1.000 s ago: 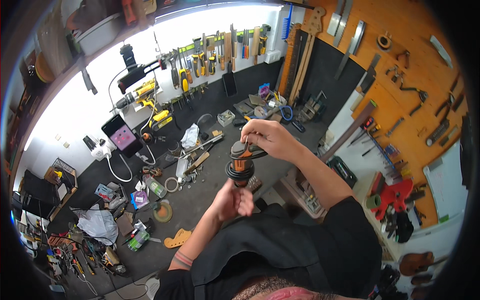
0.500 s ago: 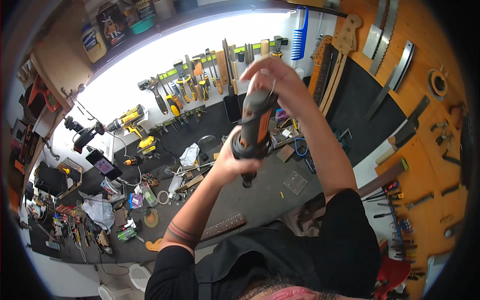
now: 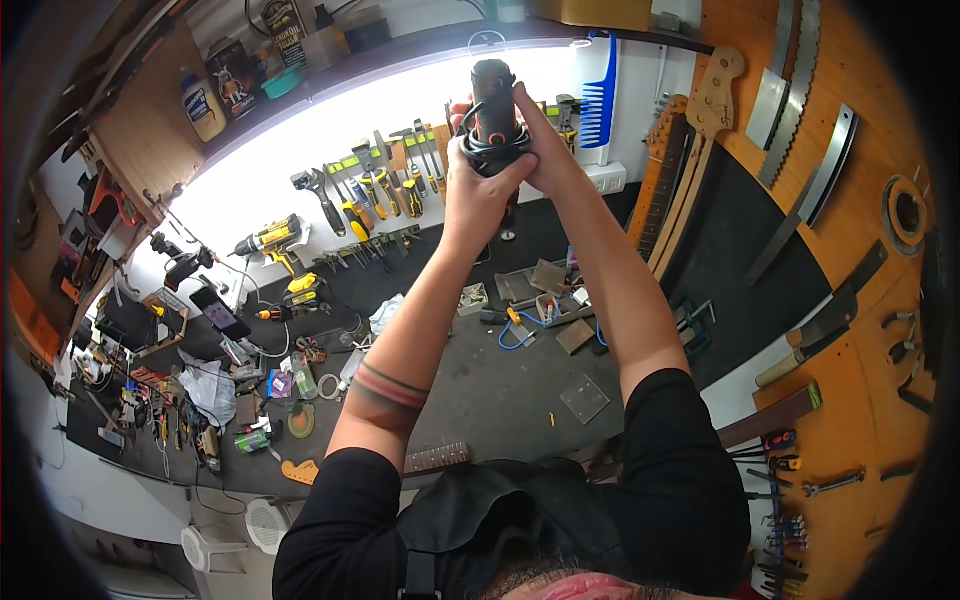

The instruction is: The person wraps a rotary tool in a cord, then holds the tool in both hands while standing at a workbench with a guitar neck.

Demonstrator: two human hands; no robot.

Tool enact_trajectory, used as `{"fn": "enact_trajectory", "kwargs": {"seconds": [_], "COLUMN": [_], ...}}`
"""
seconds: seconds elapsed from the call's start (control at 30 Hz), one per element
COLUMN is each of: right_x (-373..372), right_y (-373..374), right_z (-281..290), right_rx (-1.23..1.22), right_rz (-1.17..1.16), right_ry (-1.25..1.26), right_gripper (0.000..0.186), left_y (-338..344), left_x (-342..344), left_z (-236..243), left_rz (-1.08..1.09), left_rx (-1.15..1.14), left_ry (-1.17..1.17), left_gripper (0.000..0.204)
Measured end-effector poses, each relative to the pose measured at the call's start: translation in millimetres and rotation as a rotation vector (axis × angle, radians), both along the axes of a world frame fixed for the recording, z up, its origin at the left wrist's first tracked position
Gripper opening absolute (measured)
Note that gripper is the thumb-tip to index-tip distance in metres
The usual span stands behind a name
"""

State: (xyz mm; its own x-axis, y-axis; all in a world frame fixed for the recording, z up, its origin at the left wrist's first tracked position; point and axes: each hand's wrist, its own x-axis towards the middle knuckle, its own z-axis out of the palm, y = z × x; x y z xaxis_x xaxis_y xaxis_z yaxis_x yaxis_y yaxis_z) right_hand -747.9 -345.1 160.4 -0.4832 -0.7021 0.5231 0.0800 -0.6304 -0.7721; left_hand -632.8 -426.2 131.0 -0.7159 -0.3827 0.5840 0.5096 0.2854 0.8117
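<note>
A black and orange corded power tool [image 3: 494, 100] is held up at arm's length, its dark cord [image 3: 492, 152] wound round its lower body. My left hand [image 3: 476, 188] is closed around the tool's left and lower side. From the right, my right hand [image 3: 538, 142] grips it, thumb up along the body. At the tool's top stands a thin wire loop [image 3: 488, 40], level with the shelf edge. A narrow metal end [image 3: 508, 236] shows below the hands; the far side of the tool is hidden.
Hand tools [image 3: 375, 180] hang on the lit wall behind. A blue comb [image 3: 598, 95] hangs beside guitar necks [image 3: 660, 180]. The dark bench [image 3: 490, 390] carries small parts, a yellow cordless drill [image 3: 275, 240] and a phone [image 3: 220, 312]. Saws [image 3: 815, 170] hang at right.
Both arms have stretched up and forward, raising the tool toward the shelf edge. My right hand has come down from above the tool's top to grip its side.
</note>
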Motion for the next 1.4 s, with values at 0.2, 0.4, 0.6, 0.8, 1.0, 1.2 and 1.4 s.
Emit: {"fn": "enact_trajectory", "kwargs": {"seconds": [0.2,0.4,0.6,0.8,1.0,1.2,1.4], "right_x": [-24,-36,-42,-5,30,38,24], "right_y": [-5,-1,15,34,41,25,9], "right_z": [-4,-17,-26,-8,32,47,35], "right_rx": [-0.013,0.034,0.019,0.118,0.541,0.602,0.69], "right_rz": [0.067,0.123,0.089,-0.189,-0.858,-1.239,-1.424], "right_ry": [0.05,0.002,0.111,0.075,0.407,0.688,0.807], "right_gripper": [0.078,0.08,0.075,0.067,0.072,0.059,0.056], "left_y": [-4,7,20,-19,-16,-12,-15], "left_x": [-24,-24,-10,-12,-33,-49,-56], "left_z": [-2,-10,-9,-35,-39,-31,-33], "left_rz": [0.022,0.061,-0.097,-0.773,-1.147,-1.105,-1.04], "left_rx": [-0.031,-0.089,0.115,0.357,0.846,0.858,0.863], "left_ry": [-0.023,-0.041,-0.005,-0.08,0.013,-0.011,-0.063], "left_gripper": [0.052,0.05,0.042,0.075,0.085,0.08,0.077]}}
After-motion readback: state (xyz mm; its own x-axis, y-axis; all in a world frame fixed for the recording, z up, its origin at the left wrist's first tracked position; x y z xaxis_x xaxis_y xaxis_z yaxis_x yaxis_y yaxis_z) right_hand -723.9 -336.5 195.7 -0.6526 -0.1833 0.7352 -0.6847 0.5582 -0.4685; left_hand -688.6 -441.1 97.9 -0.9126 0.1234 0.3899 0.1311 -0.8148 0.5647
